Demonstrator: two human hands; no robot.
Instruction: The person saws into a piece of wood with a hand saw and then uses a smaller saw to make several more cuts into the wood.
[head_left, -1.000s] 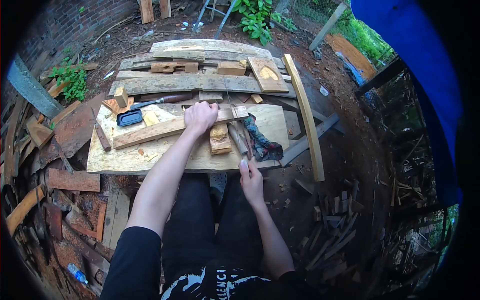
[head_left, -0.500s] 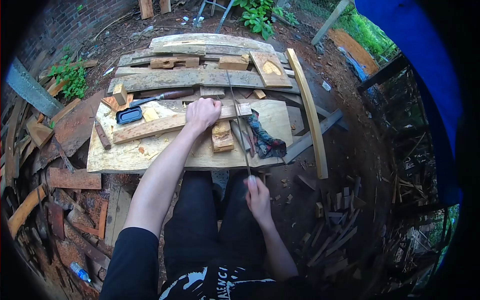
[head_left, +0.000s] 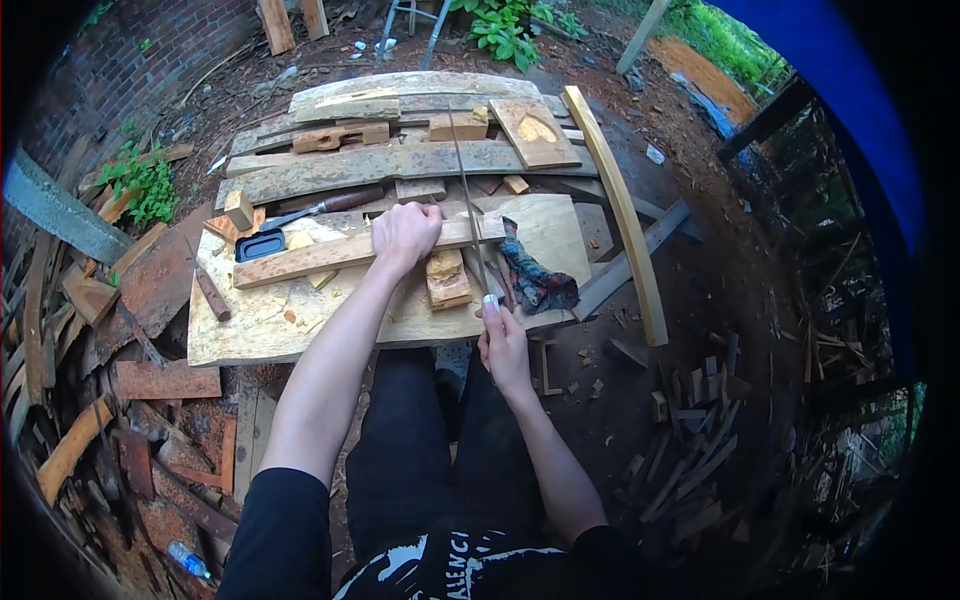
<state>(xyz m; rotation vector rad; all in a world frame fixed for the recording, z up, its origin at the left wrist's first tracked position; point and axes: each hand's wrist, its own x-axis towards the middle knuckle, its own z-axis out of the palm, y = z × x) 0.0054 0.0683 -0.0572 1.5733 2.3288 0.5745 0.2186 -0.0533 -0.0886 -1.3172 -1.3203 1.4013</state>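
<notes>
My left hand is closed around a long wooden strip, which lies across the bench slab. Under the strip's right part sits a wooden block. A long thin saw crosses the strip near its right end, its blade pointing away from me. My right hand is closed on the saw's near end, just off the bench's front edge. Right of the blade lies a dark patterned cloth. A black tray and a chisel are near the strip's left part.
Behind the slab are rough planks and a board with a heart shape. A long curved beam stands along the right side. Wood scraps cover the ground at right, more lie at left. A wooden-handled tool lies at the slab's left.
My right hand has moved forward toward the bench with the saw, whose blade reaches further across the strip. My left hand keeps its hold on the strip. The view has shifted slightly.
</notes>
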